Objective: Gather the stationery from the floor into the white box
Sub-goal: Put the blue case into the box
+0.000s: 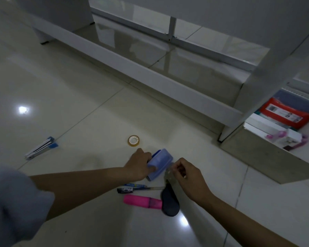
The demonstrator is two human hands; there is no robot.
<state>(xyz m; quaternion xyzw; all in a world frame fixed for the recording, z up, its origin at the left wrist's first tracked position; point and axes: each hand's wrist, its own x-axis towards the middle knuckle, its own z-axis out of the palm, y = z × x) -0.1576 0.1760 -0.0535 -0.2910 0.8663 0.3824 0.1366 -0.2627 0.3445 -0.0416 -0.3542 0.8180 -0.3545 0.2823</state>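
— Sleeve (pixel 16 202) first, the grey one on the left arm, right up close; past it the left hand (pixel 139 164) holds a blue tub (pixel 160 162) low over the floor (pixel 78 104); its fingers (pixel 152 168) are curled round the near end of the tub.

— And the other hand?

— Right hand (pixel 185 173) is just beside the tub, on its right; its fingers pinch something small and clear at the tub's edge; I cannot tell what it is.

— Where are the pens?

— On the floor, just in front of both hands, nearer to us; two pens (pixel 132 188) lie side by side, long way running left to right; the pink highlighter (pixel 142 202) lies the same way just below them, its darker end pointing right; a dark oval thing (pixel 169 202) touches that end, and its long way runs toward the right hand.

— So which hand goes for them?

— I think the right one; it is nearer, and its load is tiny; it would have to pull back toward us and come down across the pens' long way.

— Anything else left?

— Tape roll (pixel 133 141) lies flat just past the hands; a blue and white stapler (pixel 41 148) lies well apart on the left, long way pointing up and right; a white box (pixel 268 129) with things in it sits far right under the desk (pixel 168 82).
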